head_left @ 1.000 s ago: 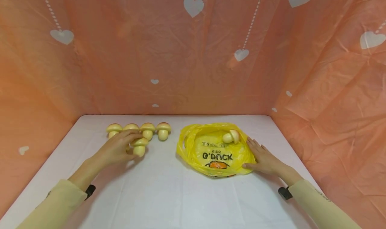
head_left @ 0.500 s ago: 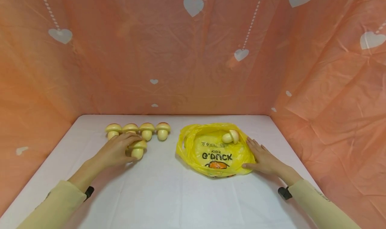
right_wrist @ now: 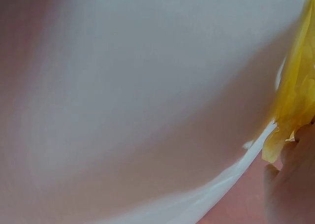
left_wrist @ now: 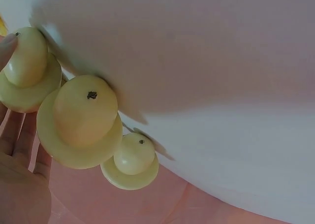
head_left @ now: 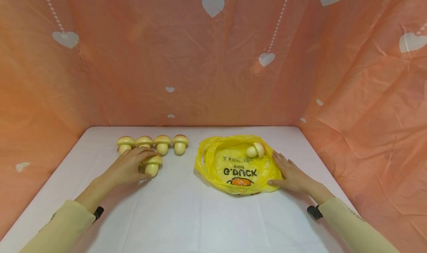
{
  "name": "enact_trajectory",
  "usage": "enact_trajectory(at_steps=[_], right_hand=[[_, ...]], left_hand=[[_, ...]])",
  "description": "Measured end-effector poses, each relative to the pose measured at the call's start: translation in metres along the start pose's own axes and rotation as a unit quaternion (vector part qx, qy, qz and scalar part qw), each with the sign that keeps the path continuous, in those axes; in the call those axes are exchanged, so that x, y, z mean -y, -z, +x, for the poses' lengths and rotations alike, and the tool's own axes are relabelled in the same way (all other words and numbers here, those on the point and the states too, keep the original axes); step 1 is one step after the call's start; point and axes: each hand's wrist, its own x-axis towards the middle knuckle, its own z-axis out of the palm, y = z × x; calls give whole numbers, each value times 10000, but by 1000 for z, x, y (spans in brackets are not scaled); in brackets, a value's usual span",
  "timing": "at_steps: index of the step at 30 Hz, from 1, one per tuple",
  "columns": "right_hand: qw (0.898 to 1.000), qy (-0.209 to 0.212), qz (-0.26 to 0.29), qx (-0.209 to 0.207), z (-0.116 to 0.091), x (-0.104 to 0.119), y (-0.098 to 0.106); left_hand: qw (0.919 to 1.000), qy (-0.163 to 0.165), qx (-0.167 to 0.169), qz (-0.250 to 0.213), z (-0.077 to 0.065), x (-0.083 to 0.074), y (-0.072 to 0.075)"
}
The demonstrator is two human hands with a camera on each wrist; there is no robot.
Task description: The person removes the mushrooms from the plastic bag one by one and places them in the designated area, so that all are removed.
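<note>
My left hand (head_left: 128, 166) holds a toy mushroom (head_left: 151, 169), pale yellow with a reddish-tinged cap, just in front of a back row of similar ones. In the left wrist view the thumb lies on the stem of the held mushroom (left_wrist: 27, 61), with fingers behind its cap. Close beside it is a second, larger-looking mushroom (left_wrist: 81, 118), and beyond that a third (left_wrist: 133, 157). My right hand (head_left: 293, 175) rests with spread fingers against the right edge of a yellow plastic bag (head_left: 208, 167). One mushroom (head_left: 255, 150) lies on its side within the bag's opening.
The back row runs left of the bag, ending in an upright mushroom (head_left: 180, 145); my left hand partly covers its left part. A white cloth covers the table (head_left: 173, 216). Orange curtains (head_left: 213, 71) with pale hearts surround the back and sides.
My left hand has shifted slightly toward me and to the left with the mushroom, then stayed still over the last half second. The right hand and the bag have not moved.
</note>
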Motion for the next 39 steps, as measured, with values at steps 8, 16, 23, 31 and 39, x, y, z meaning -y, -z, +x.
enact_trajectory(at_steps=[8,16,23,31,39], right_hand=[[10000,18,-57,26,0,1,2],[10000,-11,-47,31,1,1,3],[10000,12,-46,-26,0,4,4],[10000,-40,-17,7,-1,3,3],[10000,-11,-56,-5,0,4,3]], left_hand=[[10000,83,-25,-18,-2,0,-1],[9997,204,-47,-107,-3,0,1],[9979,-227,-551,-264,0,-2,0],[9882,-603,-1244,-665,18,-21,1],[9825,-721,-1369,-1035,47,-43,-5]])
